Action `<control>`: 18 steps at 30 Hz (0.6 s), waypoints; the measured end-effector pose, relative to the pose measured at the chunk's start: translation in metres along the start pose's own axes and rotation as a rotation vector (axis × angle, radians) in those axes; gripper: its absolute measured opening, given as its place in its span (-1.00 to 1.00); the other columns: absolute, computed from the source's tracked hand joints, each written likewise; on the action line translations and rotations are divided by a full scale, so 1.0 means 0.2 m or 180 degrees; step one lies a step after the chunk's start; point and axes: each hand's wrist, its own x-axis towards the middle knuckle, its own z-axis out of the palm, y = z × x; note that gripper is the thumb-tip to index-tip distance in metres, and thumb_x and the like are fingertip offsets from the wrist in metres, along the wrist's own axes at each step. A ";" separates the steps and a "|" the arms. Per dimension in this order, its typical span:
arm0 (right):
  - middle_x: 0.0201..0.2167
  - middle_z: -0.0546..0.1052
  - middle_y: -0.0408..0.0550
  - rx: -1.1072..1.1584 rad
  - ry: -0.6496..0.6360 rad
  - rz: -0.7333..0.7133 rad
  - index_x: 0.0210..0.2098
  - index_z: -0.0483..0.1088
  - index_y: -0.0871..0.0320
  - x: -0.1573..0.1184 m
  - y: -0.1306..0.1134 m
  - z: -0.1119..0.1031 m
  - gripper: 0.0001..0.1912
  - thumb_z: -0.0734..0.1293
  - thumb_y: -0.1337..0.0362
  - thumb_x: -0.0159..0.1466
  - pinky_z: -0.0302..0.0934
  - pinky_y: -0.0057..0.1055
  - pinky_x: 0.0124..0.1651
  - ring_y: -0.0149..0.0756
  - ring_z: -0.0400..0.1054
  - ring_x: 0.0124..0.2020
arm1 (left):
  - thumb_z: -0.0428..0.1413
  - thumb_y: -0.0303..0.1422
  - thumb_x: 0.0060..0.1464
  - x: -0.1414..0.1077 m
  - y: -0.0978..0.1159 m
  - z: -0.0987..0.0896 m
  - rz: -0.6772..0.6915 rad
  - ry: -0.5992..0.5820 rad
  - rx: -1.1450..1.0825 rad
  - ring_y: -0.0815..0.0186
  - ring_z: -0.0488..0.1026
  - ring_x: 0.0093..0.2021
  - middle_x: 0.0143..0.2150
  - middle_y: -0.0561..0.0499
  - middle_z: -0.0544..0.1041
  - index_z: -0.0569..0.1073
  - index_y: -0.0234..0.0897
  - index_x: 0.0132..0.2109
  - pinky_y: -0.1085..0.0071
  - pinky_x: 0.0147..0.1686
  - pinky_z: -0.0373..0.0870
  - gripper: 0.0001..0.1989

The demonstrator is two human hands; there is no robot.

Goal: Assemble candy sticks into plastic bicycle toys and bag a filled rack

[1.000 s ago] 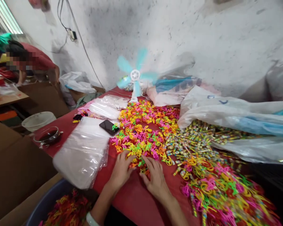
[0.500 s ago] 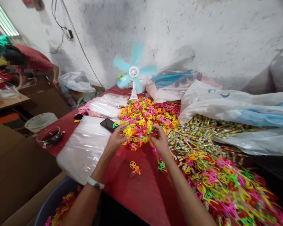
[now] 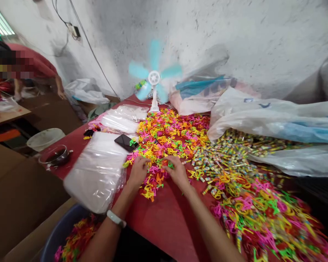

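Colourful small plastic pieces [image 3: 169, 131] in yellow, pink, orange and green lie in a loose heap on the red table [image 3: 164, 218]. At the heap's near left side is my left hand [image 3: 139, 170], its fingers curled down among the pieces; what they hold, if anything, is hidden. My right hand [image 3: 176, 171] faces it from the right, thumb and fingers bent around some green and red-orange pieces. Between and below both hands, pieces spread toward the table's front. A phone [image 3: 125, 142] lies left of the heap on clear plastic bags [image 3: 98, 163].
A fan [image 3: 154, 78] spins behind the heap. Small printed tubes [image 3: 226, 156] and another heap of plastic pieces [image 3: 270, 218] cover the right. At left are a glass bowl [image 3: 56, 155], a white tub [image 3: 45, 139], a blue basin [image 3: 50, 233] and a bending person [image 3: 38, 62].
Both hands have come down and nearer, from above the heap to its near edge. Pieces now lie spread below them, where single orange and green pieces lay apart before.
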 end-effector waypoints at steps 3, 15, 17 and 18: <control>0.09 0.41 0.03 0.0206 0.0150 -0.0107 0.10 0.36 0.04 0.02 0.01 -0.09 -0.54 0.33 0.18 0.21 0.14 -0.13 0.18 -0.16 0.25 0.14 | -0.02 -0.56 0.06 0.04 -0.03 -0.06 0.0007 0.0224 0.0040 0.23 0.40 0.05 -0.02 -0.06 0.45 0.51 -0.19 -0.12 0.20 0.07 0.37 -0.68; 0.17 0.35 0.12 -0.0970 -0.0069 -0.0499 0.14 0.34 0.02 -0.65 -0.14 -0.06 -0.53 0.20 0.41 0.27 0.15 0.11 0.13 0.00 0.18 0.20 | -0.01 -0.41 0.18 -0.71 0.06 -0.04 0.0616 0.0137 0.1519 0.03 0.26 0.22 0.20 -0.14 0.39 0.47 -0.12 0.05 0.00 0.11 0.24 -0.67; 0.23 0.29 0.09 -0.0488 -0.0317 -0.0598 0.21 0.24 0.05 -0.68 -0.23 0.01 -0.49 0.18 0.43 0.28 0.19 -0.06 0.17 -0.12 0.16 0.24 | -0.03 -0.42 0.20 -0.75 0.07 -0.02 0.0762 0.0125 0.1446 0.06 0.27 0.22 0.20 -0.14 0.40 0.46 -0.16 0.05 0.04 0.11 0.23 -0.68; 0.24 0.28 0.08 -0.0266 -0.0348 -0.0586 0.21 0.24 0.06 -0.66 -0.25 0.01 -0.50 0.16 0.43 0.30 0.21 -0.15 0.17 -0.18 0.18 0.23 | -0.03 -0.41 0.21 -0.74 0.07 -0.02 0.0827 0.0144 0.1377 0.09 0.30 0.19 0.17 -0.15 0.43 0.45 -0.19 0.04 0.07 0.11 0.25 -0.69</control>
